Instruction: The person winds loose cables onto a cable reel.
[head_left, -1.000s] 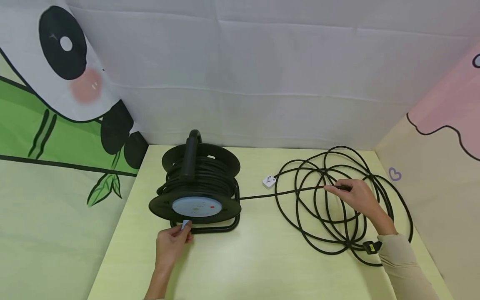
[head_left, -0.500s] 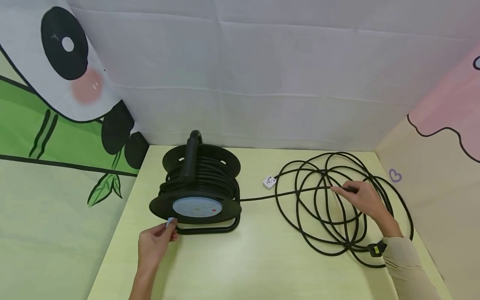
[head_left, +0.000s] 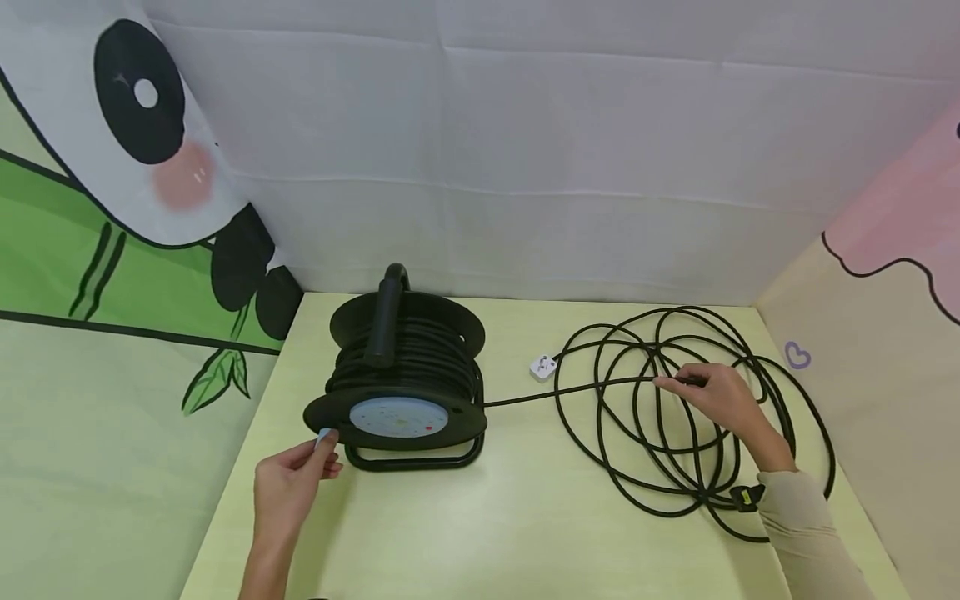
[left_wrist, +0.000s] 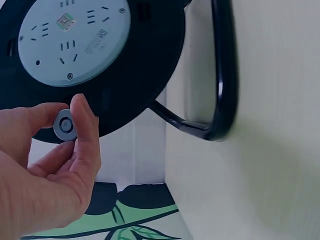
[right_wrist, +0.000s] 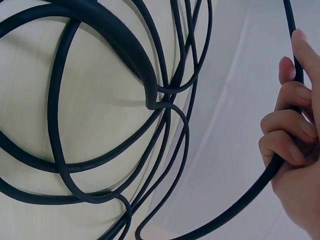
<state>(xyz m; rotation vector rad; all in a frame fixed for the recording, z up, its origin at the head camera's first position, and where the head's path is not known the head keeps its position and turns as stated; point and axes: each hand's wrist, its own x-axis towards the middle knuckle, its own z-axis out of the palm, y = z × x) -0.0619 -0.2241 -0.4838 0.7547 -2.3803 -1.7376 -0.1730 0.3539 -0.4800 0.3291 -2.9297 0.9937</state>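
A black cable reel (head_left: 322,411) stands on the table at left of centre, black cable wound on its drum and a pale blue socket plate (head_left: 399,417) on its front. At the lower left of its front disc, my left hand (head_left: 288,492) pinches a small light-blue crank knob (left_wrist: 65,125) between thumb and fingers. To the right, my right hand (head_left: 720,400) grips the black cable (right_wrist: 250,192), fingers curled round it. From there the cable runs nearly straight to the reel. Loose cable loops (right_wrist: 53,100) lie beneath and around this hand.
A white plug (head_left: 543,367) lies at the left edge of the loops. The reel has a carrying handle (head_left: 386,325) and a tubular foot (head_left: 412,464). Printed cloth walls (head_left: 525,167) border the pale table (head_left: 525,517) at back and sides.
My left hand has moved left and slightly up with the crank knob, and the reel's front disc has turned. The right hand shifted slightly right, then back, still holding the cable.
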